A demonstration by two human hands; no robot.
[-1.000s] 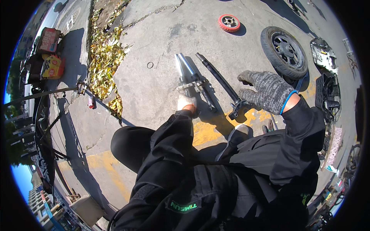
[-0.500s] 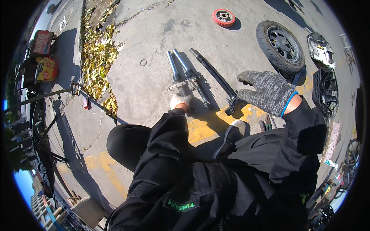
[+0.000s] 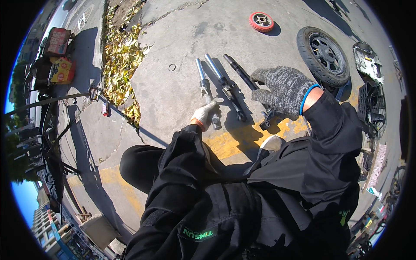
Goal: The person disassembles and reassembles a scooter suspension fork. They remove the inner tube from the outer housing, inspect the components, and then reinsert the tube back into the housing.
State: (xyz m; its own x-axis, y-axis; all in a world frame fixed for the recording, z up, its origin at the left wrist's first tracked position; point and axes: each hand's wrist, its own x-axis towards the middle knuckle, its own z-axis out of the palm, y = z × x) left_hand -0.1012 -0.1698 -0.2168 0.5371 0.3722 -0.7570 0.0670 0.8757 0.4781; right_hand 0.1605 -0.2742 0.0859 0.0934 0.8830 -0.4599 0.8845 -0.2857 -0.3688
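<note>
My left hand [image 3: 203, 112] in a white glove grips the lower part of the left fork leg [image 3: 204, 84], which lies on the concrete with its silver tube pointing away from me. A second fork leg [image 3: 225, 84] lies just right of it. My right hand [image 3: 279, 89] in a speckled grey glove is over a black steering tube with clamp [image 3: 237, 68], fingers apart and curved; whether it touches the tube is unclear. A small black ring [image 3: 171, 67] lies left of the fork legs.
A red wheel [image 3: 261, 22] and a large tyred wheel [image 3: 323, 56] lie beyond my right hand. A stripped body part [image 3: 367, 63] and black crate [image 3: 372, 104] stand at right. Fallen leaves [image 3: 121, 56], boxes [image 3: 60, 69] and a metal frame [image 3: 47, 143] are at left.
My right hand has moved left and up over the black tube. My left hand has shifted on the left fork leg, which now lies more apart from the other leg.
</note>
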